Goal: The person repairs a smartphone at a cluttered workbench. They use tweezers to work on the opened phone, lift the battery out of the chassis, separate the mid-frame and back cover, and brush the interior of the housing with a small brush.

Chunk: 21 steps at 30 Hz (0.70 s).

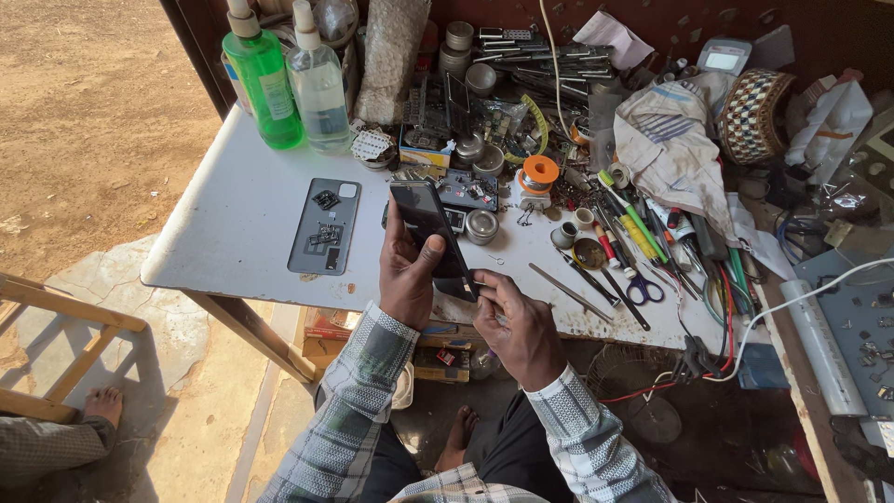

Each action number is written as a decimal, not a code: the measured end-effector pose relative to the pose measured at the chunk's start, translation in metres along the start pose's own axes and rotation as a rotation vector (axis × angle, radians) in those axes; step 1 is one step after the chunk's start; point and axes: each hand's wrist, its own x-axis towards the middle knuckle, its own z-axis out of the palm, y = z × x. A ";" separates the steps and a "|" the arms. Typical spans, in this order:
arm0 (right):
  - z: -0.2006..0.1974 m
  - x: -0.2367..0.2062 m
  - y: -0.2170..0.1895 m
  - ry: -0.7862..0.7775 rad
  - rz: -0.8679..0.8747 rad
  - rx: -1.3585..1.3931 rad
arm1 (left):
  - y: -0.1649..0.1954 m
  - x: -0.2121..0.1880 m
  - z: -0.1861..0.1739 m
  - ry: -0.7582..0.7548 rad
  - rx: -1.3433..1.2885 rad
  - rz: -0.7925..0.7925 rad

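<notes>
My left hand grips a black smartphone, held tilted above the front edge of the white table. My right hand pinches a thin tool against the phone's lower right edge. A grey phone back cover with small parts on it lies flat on the table, left of the phone. Behind the phone sit a circuit board and a small round tin.
A green spray bottle and a clear one stand at the back left. Tweezers, scissors, pens, a solder spool, cloth and cables crowd the right side. Another person's bare foot shows at lower left beside a wooden frame.
</notes>
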 end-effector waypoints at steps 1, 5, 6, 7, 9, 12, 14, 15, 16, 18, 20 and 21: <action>0.001 0.001 0.002 0.023 -0.065 -0.020 | 0.000 0.000 -0.001 -0.020 0.047 0.013; 0.001 0.003 0.007 0.001 -0.084 -0.011 | 0.000 0.003 -0.003 -0.079 0.215 0.054; 0.001 0.004 0.007 -0.017 -0.067 0.008 | 0.000 0.003 -0.004 -0.086 0.252 0.060; 0.000 0.005 0.008 -0.035 -0.050 0.026 | -0.001 0.003 -0.004 -0.088 0.259 0.048; 0.000 0.007 0.008 -0.025 -0.039 -0.002 | -0.002 0.003 -0.004 -0.094 0.272 0.022; 0.000 0.010 0.009 -0.056 0.032 -0.063 | -0.003 0.003 -0.005 -0.075 0.300 -0.006; -0.001 0.012 0.009 -0.076 0.059 -0.100 | -0.004 0.003 -0.006 -0.085 0.298 -0.001; -0.001 0.013 0.009 -0.076 0.054 -0.115 | -0.004 0.004 -0.006 -0.091 0.296 0.002; -0.001 0.014 0.009 -0.075 0.048 -0.131 | -0.004 0.004 -0.006 -0.095 0.297 0.006; -0.002 0.017 0.008 -0.013 -0.031 -0.109 | -0.004 0.005 -0.007 -0.103 0.299 0.013; -0.002 0.020 0.005 0.029 -0.101 -0.077 | -0.004 0.005 -0.006 -0.122 0.307 0.018; -0.003 0.021 0.003 0.040 -0.132 -0.056 | -0.004 0.005 -0.006 -0.130 0.309 0.023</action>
